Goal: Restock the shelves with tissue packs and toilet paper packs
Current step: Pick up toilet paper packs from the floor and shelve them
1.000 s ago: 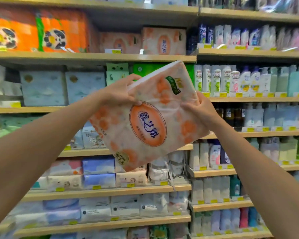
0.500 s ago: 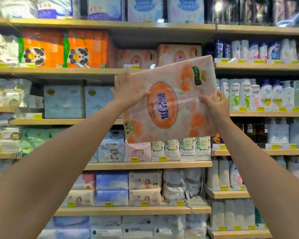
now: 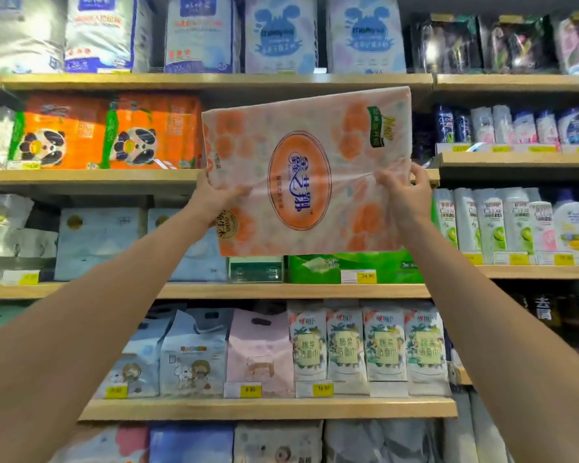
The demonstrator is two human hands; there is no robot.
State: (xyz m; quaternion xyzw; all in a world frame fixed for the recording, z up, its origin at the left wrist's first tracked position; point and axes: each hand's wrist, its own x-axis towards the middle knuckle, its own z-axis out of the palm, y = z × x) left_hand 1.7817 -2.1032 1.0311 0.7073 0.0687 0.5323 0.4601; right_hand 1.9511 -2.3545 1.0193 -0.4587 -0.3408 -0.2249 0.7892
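Gripping the lower left edge of the orange-flowered toilet paper pack (image 3: 305, 155), the left hand (image 3: 211, 198) has its thumb on the front, and its fingers are hidden behind. The right hand (image 3: 403, 192) pinches the plastic wrap at the lower right side, where the film is pulled tight. Both arms reach up, and the pack is held in the air, a little tilted, in front of a wooden shelf (image 3: 91, 178), just beside the orange panda packs (image 3: 91, 135). Under it stand green tissue boxes (image 3: 355, 267), and to the right shampoo bottles (image 3: 502, 225).
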